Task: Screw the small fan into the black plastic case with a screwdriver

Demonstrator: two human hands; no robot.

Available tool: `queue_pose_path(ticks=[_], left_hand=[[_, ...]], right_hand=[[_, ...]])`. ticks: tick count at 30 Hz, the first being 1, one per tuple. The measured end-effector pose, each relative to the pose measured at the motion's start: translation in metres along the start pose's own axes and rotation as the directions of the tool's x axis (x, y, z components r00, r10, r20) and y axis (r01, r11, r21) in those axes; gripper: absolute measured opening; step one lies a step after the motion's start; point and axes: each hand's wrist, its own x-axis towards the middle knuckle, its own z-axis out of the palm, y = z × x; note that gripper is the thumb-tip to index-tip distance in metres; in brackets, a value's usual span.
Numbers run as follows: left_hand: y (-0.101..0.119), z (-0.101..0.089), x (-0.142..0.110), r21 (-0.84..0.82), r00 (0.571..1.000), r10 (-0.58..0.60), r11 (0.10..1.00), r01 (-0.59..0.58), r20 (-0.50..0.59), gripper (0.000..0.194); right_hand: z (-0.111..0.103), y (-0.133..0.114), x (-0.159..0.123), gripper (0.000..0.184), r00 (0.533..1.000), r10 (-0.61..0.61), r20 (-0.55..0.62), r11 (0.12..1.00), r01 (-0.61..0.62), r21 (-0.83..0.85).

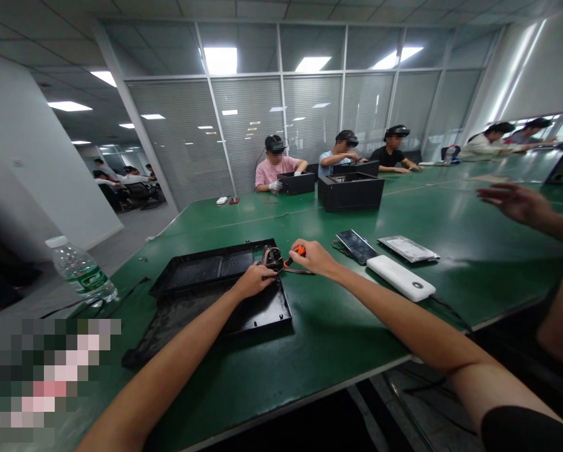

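My right hand is closed around the handle of an orange and black screwdriver, whose tip points down and left toward my left hand. The fingers of my left hand are drawn together at a small dark part with wires. What they pinch there is too small to make out. Both hands are over the right side of a black plastic casing, lying on the green table. A raised black panel runs along its far side. Thin loose wires stretch to the right under my right hand.
To the right lie a white power bank, a dark phone and a silver hard drive. A water bottle stands at left. Black boxes sit across the table before seated people. Another person's hand reaches in at right.
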Motion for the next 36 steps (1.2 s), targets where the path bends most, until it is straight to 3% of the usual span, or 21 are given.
queue_pose_path(ticks=[7, 12, 16, 21, 25, 29, 32, 34, 36], left_hand=[[0.0, 0.005, -0.001, -0.013, 0.997, -0.053, 0.999, 0.052, -0.051, 0.024], [0.002, 0.005, -0.002, -0.047, 0.995, -0.07, 0.997, 0.067, -0.064, 0.028], [0.0, 0.006, -0.002, -0.105, 0.995, -0.079, 0.992, 0.071, -0.068, 0.034], [-0.002, 0.006, -0.002, -0.158, 0.997, -0.065, 0.986, 0.057, -0.044, 0.036], [-0.002, 0.008, -0.003, -0.223, 0.994, -0.097, 0.971, 0.083, -0.055, 0.037], [0.0, 0.006, 0.0, -0.391, 0.982, -0.164, 0.913, 0.115, -0.093, 0.033], [0.002, -0.002, 0.002, -0.449, 0.968, -0.202, 0.886, 0.116, -0.149, 0.029], [0.004, -0.009, 0.001, -0.376, 0.981, -0.157, 0.921, 0.104, -0.113, 0.025], [0.008, -0.015, -0.004, -0.263, 0.998, -0.062, 0.963, 0.062, 0.008, 0.018]], right_hand=[[-0.016, -0.031, 0.026, 0.045, 0.992, -0.006, 0.13, 0.901, 0.062, -0.43], [-0.018, -0.059, 0.044, 0.039, 0.936, -0.087, 0.34, 0.869, 0.238, -0.434], [-0.022, -0.067, 0.047, 0.047, 0.942, -0.005, 0.335, 0.807, 0.201, -0.555], [-0.032, -0.066, 0.041, 0.044, 0.881, 0.022, 0.473, 0.832, 0.246, -0.497], [-0.035, -0.058, 0.036, 0.056, 0.915, 0.088, 0.394, 0.814, 0.162, -0.558], [-0.047, -0.027, 0.025, 0.045, 0.936, 0.059, 0.348, 0.92, 0.084, -0.382], [-0.057, 0.007, 0.01, 0.039, 0.971, 0.041, 0.235, 0.998, -0.029, -0.056], [-0.057, 0.025, -0.001, 0.037, 0.977, 0.069, 0.201, 0.959, -0.12, 0.256], [-0.049, 0.035, -0.01, 0.035, 0.974, 0.062, 0.219, 0.835, -0.171, 0.523]])
